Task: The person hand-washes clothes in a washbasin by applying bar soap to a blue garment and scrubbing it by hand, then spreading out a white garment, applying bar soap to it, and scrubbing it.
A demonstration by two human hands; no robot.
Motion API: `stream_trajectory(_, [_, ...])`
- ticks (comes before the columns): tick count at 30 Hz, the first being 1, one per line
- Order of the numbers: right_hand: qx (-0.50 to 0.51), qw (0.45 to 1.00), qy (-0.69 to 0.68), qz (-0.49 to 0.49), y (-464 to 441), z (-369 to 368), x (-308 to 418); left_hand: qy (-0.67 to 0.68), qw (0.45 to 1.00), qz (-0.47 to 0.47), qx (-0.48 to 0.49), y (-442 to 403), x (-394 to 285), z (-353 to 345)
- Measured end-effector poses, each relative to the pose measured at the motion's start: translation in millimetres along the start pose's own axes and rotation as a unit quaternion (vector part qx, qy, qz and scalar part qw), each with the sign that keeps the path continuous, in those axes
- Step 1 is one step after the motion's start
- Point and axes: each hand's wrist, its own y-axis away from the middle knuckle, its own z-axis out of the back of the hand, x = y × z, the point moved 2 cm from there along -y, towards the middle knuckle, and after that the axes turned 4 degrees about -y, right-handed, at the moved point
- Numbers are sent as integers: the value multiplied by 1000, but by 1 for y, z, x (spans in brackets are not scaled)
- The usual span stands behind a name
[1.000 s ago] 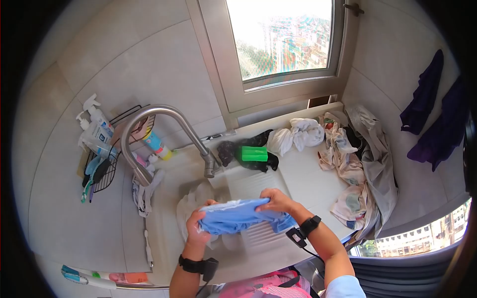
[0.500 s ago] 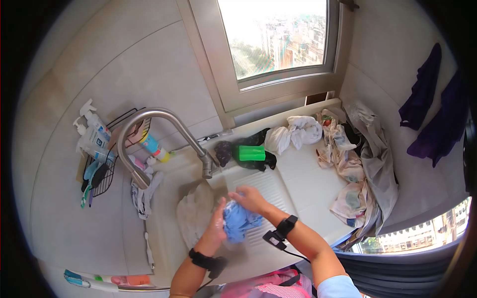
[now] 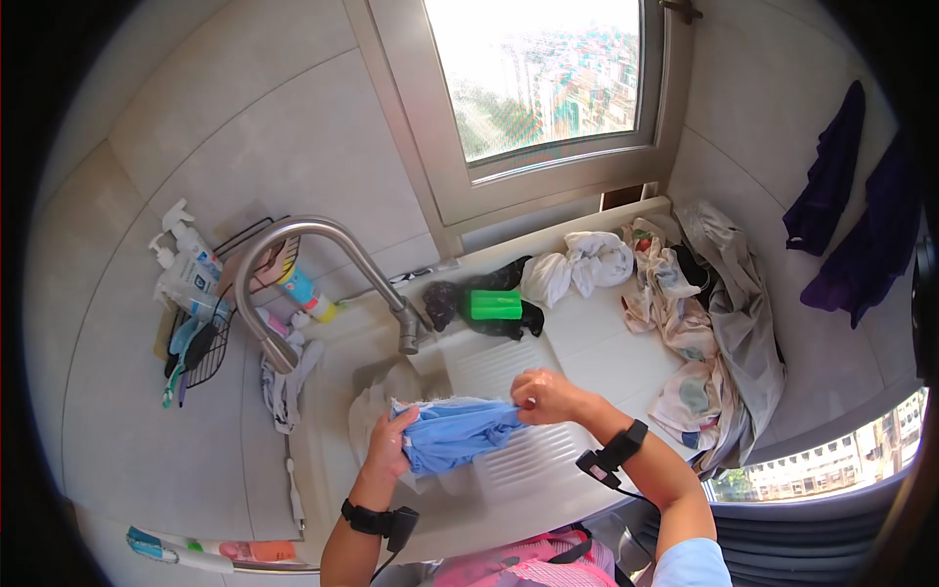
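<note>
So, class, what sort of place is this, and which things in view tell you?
Probably a home laundry corner: a sink with a ribbed washboard, a pull-down faucet over the basin, and a green soap bar beside piled clothes.

Held cloth [image 3: 460, 435]: was coloured light blue, edged in white.
Block [image 3: 496, 304]: was coloured bright green.
Knotted cloth [image 3: 577, 269]: was seen in white.
Crumpled cloth [image 3: 688, 335]: was coloured cream, patched with muted green, red and blue.
Draped cloth [image 3: 736, 323]: was seen in grey.
Hanging cloths [image 3: 829, 181]: were coloured deep purple.
Tube [image 3: 305, 293]: was banded in blue and yellow.
Wrist straps [image 3: 367, 519]: were coloured black.
Sleeve [image 3: 693, 564]: was seen in pale blue.
</note>
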Motion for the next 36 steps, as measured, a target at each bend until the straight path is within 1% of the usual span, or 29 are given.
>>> stream_trajectory(1, [-21,997,-53,56,4,-3,4,0,1000,-4,6,2,-1,-3])
stream_trajectory(4, [45,986,-159,-1,11,-23,13,21,1000,-18,7,-4,4,1])
stream_trajectory(7, [148,973,-169,-60,15,-37,24,9,999,-27,22,-3,1,0])
stream_trajectory(8, [115,975,-185,-45,17,-37,31,-7,999,-41,20,-3,1,0])
stream_trajectory(10, [61,955,-244,-158,13,-35,29,-37,997,-66,17,-2,4,1])
stream_trajectory(11, [33,937,-273,-214,12,-32,27,-93,993,-61,30,0,4,1])
stream_trajectory(13, [-65,948,-262,-166,6,-18,21,-203,976,-50,58,6,1,0])
stream_trajectory(14, [-114,950,-255,-142,2,-8,18,-322,943,-20,86,12,0,-7])
stream_trajectory(15, [-113,952,-247,-142,-2,2,18,-436,893,10,113,20,-4,-16])
stream_trajectory(16, [-113,954,-239,-142,-6,14,20,-542,828,40,138,25,-5,-20])
stream_trajectory(17, [-113,956,-231,-142,-9,22,22,-554,813,46,174,25,-2,-19])
stream_trajectory(19, [-12,983,-122,-138,-10,30,29,-576,779,57,242,23,10,-11])
stream_trajectory(20, [39,988,-67,-135,-11,33,32,-442,870,26,215,22,12,-7])
stream_trajectory(21, [90,987,-11,-131,-11,33,33,-296,938,-6,181,22,14,-1])
stream_trajectory(22, [99,984,8,-149,-13,31,28,-139,979,-37,141,20,15,4])
stream_trajectory(24, [120,975,47,-182,-22,17,3,51,992,8,115,7,23,1])
stream_trajectory(25, [1,978,-79,-193,-27,5,-10,147,984,31,101,-1,30,-5])
stream_trajectory(26, [-118,952,-202,-198,-31,-13,-15,163,985,25,57,-13,39,-13])
stream_trajectory(28, [-206,913,-325,-139,-48,-55,22,116,992,-33,42,-43,69,4])
stream_trajectory(29, [-211,955,-192,-82,-57,-105,29,92,993,-59,31,-60,93,26])
stream_trajectory(30, [-211,975,-60,-26,-60,-143,33,76,978,-113,161,-72,131,76])
stream_trajectory(31, [-207,976,-46,-45,-59,-142,38,79,986,-81,125,-68,131,73])
stream_trajectory(33, [-197,977,-15,-79,-66,-121,51,87,995,-20,52,-49,108,38])
stream_trajectory(34, [-250,962,-43,-105,-75,-107,34,92,996,6,19,-44,91,19])
stream_trajectory(36, [-260,955,-50,-136,-94,-92,16,116,990,84,15,-27,48,1])
